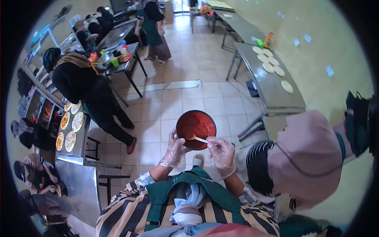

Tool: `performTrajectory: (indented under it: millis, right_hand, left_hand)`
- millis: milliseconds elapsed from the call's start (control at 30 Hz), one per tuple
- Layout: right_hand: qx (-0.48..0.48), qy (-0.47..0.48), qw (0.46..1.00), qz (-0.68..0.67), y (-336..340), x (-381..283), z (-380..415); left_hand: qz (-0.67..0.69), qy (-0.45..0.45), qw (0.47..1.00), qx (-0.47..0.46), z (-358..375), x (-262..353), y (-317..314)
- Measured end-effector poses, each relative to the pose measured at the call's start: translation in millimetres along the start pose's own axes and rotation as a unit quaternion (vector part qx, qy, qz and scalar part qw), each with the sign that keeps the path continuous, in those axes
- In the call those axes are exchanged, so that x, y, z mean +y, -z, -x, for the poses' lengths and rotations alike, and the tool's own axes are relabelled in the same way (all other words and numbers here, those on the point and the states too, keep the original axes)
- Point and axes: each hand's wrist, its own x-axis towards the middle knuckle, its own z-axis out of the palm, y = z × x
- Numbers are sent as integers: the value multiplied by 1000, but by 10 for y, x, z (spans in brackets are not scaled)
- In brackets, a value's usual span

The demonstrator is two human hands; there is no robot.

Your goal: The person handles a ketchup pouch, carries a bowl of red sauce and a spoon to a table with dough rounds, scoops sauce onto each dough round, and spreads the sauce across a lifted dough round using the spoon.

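Tiled floor [185,98] is stretching ahead, giving open room beside the right-hand surface's [272,91] long edge. Above the floor, a bowl [193,148] of red sauce [197,125] is being held: the left grip [175,147] is clasping its near-left rim, the right grip [221,151] is pinching a spoon [200,140].

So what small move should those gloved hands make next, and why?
Perhaps a gentle stir: the right hand holds the spoon, whose head sits in the red sauce, and the left hand grips the bowl.
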Motion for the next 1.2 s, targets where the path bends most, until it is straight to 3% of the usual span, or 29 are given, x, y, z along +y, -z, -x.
performTrajectory:
  millis: [67, 133, 233, 367, 433, 500, 567, 700, 833, 900, 967, 1133, 1200]
  right_hand:
    - [-13, -49, 999, -13, -47, 16, -530]
    - [-51, 34, 994, 88, -157, -95, -876]
    - [-77, 87, 982, 149, -395, 35, -1692]
    - [-151, 91, 979, 103, -678, 118, -2392]
    - [-186, 154, 960, 145, -822, 164, -2831]
    - [-213, 282, 910, 218, -961, 285, -3274]
    - [-242, 256, 906, 235, -1096, 339, -3692]
    - [-228, 332, 857, 320, -1215, 591, -4427]
    - [-190, 359, 856, 321, -1270, 497, -5158]
    - [-167, 343, 861, 336, -1258, 484, -5492]
    - [-206, 339, 821, 410, -1178, 547, -5759]
    - [-134, 299, 814, 479, -915, 496, -6266]
    - [-130, 273, 819, 487, -793, 531, -6604]
  left_hand:
    - [-11, -23, 1000, 12, -365, 134, 81]
    - [-36, -41, 998, 10, -535, 348, -24]
    - [-60, -73, 994, 48, -1101, 542, 23]
    - [-31, -103, 992, 73, -1529, 728, 140]
    - [-25, -137, 986, 91, -1884, 789, 295]
    - [0, -113, 987, 111, -2248, 855, 515]
    - [6, -120, 988, 95, -2679, 957, 746]
    - [-8, -145, 987, 74, -3595, 1258, 1141]
    - [-51, -147, 986, 58, -4443, 1901, 857]
    - [-31, -121, 992, 21, -4930, 2091, 895]
    - [-77, -95, 992, -10, -5302, 2223, 773]
    - [-102, -43, 993, -52, -6273, 2195, 593]
    - [-53, -36, 994, -93, -6757, 2123, 521]
